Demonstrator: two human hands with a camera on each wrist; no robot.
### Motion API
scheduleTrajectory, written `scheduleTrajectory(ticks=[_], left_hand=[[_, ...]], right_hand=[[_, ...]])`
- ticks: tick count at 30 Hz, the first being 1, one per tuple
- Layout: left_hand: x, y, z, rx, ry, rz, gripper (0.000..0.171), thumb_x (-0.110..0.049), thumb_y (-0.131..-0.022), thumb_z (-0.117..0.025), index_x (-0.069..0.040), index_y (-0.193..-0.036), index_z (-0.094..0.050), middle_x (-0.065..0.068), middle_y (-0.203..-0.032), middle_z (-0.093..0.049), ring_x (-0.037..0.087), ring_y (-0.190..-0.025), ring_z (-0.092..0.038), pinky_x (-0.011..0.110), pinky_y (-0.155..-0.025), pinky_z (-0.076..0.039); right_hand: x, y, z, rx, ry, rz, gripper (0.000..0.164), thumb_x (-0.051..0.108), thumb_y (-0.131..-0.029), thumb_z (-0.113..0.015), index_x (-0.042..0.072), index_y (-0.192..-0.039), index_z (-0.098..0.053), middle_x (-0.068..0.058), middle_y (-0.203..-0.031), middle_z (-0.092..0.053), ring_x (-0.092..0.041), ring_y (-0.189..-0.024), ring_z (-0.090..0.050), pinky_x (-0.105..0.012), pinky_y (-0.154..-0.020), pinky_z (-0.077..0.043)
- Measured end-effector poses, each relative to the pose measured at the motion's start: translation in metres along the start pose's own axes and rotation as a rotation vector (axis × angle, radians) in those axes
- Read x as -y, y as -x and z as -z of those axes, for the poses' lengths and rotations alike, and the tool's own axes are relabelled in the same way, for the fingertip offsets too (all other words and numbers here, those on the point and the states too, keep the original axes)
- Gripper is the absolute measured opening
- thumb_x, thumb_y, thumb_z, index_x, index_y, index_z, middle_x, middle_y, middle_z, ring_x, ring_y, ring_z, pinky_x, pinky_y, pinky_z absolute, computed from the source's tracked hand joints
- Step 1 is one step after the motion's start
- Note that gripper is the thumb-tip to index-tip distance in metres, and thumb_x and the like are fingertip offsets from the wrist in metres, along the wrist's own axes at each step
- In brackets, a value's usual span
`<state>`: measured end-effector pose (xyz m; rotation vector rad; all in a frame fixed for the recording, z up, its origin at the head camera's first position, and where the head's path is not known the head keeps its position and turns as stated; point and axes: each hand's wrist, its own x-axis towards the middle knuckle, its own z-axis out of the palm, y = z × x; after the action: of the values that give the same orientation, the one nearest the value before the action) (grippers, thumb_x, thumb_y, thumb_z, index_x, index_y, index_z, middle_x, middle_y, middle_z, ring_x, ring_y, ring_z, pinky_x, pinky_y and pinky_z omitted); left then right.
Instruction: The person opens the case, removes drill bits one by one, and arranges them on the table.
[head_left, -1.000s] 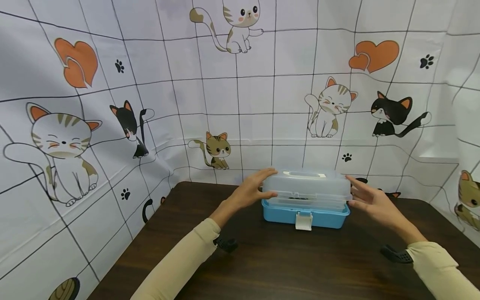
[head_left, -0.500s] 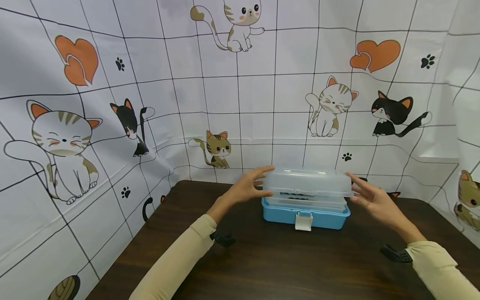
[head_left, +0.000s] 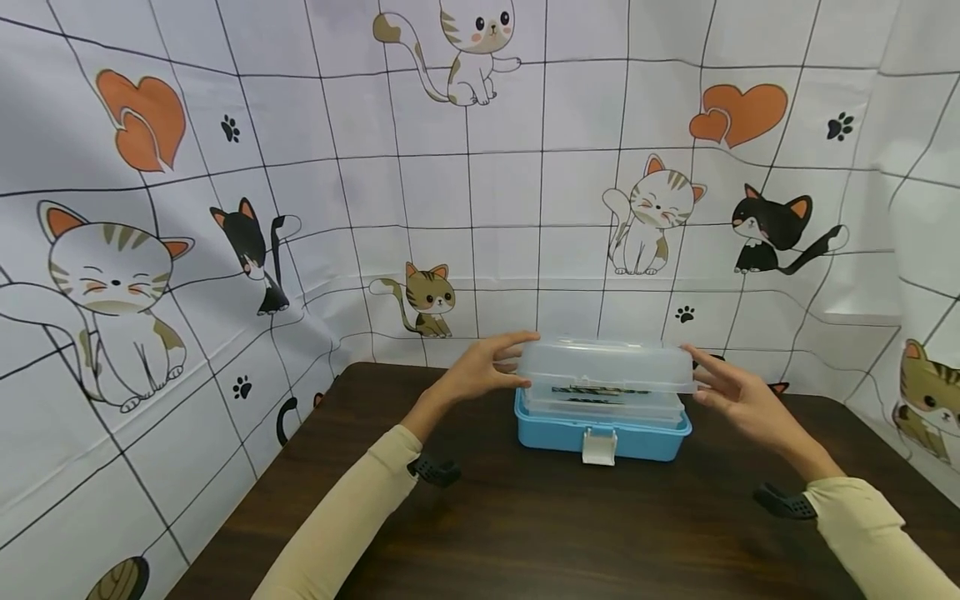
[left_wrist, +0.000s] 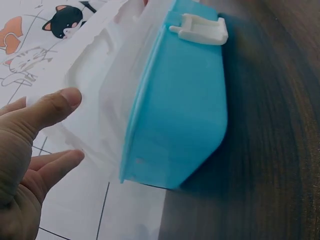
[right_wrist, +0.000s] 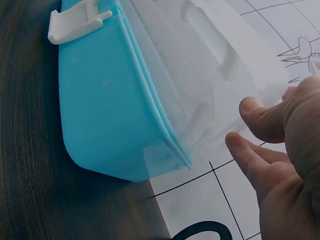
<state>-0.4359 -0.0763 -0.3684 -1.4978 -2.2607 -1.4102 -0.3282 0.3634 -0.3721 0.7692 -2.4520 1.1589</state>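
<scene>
Desk (head_left: 555,525): dark brown wood-grain top, far corners rounded. Directly on it: one light-blue box (head_left: 555,429), standing upright close to the far edge, about midway between the far corners. Its long side runs roughly parallel to that edge. White latch (head_left: 599,447) on the front wall, faces the near side of the desk, flap hanging down, unfastened.

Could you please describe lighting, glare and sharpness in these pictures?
Head view: fairly even light, faint highlights on the translucent lid; left wrist view: lid washed out, a shadow on the table beside the blue box; right wrist view: lid edges hazy, low contrast against the white backdrop.
</scene>
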Motion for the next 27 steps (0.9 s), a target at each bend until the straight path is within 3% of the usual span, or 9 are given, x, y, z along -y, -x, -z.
scheduleTrajectory(ticks=[3,9,11,17,23,27], left_hand=[[-0.003,0.001,0.001,0.002,0.001,0.029,0.078,-0.007,-0.085,-0.083,-0.013,-0.154,-0.046,0.006,-0.161,-0.035,0.039,-0.134,-0.049,0.034,-0.097,-0.055],[-0.012,0.001,0.007,-0.015,-0.023,0.066,0.079,-0.010,-0.084,-0.085,-0.019,-0.153,-0.048,0.007,-0.158,-0.040,0.036,-0.129,-0.055,0.036,-0.093,-0.058],[-0.015,0.001,0.009,-0.016,-0.034,0.071,0.079,-0.014,-0.084,-0.086,-0.021,-0.154,-0.048,0.005,-0.157,-0.042,0.033,-0.127,-0.058,0.036,-0.092,-0.059],[-0.022,0.001,0.016,-0.009,-0.086,0.034,0.078,-0.021,-0.088,-0.083,-0.018,-0.155,-0.045,-0.001,-0.156,-0.043,0.021,-0.122,-0.062,0.035,-0.091,-0.059],[-0.027,0.000,0.020,-0.006,-0.143,-0.002,0.074,-0.022,-0.093,-0.077,-0.019,-0.157,-0.042,0.001,-0.153,-0.048,0.015,-0.116,-0.065,0.034,-0.088,-0.060],[-0.033,0.000,0.024,0.002,-0.128,0.014,0.067,-0.021,-0.098,-0.070,-0.017,-0.158,-0.039,0.000,-0.127,-0.069,0.014,-0.107,-0.069,0.031,-0.080,-0.059]], right_hand=[[0.000,0.001,0.000,0.001,0.015,-0.001,0.067,0.004,-0.103,-0.061,0.017,-0.161,-0.032,-0.015,-0.162,-0.032,-0.037,-0.136,-0.045,-0.013,-0.092,-0.049],[0.001,0.001,0.003,0.016,0.034,0.033,0.067,0.004,-0.104,-0.059,0.018,-0.162,-0.029,-0.016,-0.163,-0.029,0.001,-0.131,-0.045,-0.010,-0.093,-0.046],[0.002,0.001,0.005,0.023,0.033,0.043,0.068,0.004,-0.104,-0.058,0.017,-0.163,-0.027,-0.019,-0.163,-0.027,0.006,-0.127,-0.046,-0.009,-0.093,-0.046],[0.008,0.000,0.009,0.021,0.090,0.035,0.067,0.007,-0.106,-0.057,0.019,-0.164,-0.025,-0.021,-0.162,-0.028,0.008,-0.117,-0.053,-0.008,-0.087,-0.047],[0.010,0.000,0.010,-0.006,0.067,0.028,0.066,0.003,-0.105,-0.056,0.018,-0.163,-0.027,-0.021,-0.160,-0.032,-0.001,-0.109,-0.061,-0.010,-0.087,-0.048],[0.010,-0.001,0.009,-0.037,0.026,0.029,0.064,0.002,-0.106,-0.054,0.018,-0.162,-0.030,-0.019,-0.160,-0.033,-0.003,-0.112,-0.059,-0.010,-0.087,-0.050]])
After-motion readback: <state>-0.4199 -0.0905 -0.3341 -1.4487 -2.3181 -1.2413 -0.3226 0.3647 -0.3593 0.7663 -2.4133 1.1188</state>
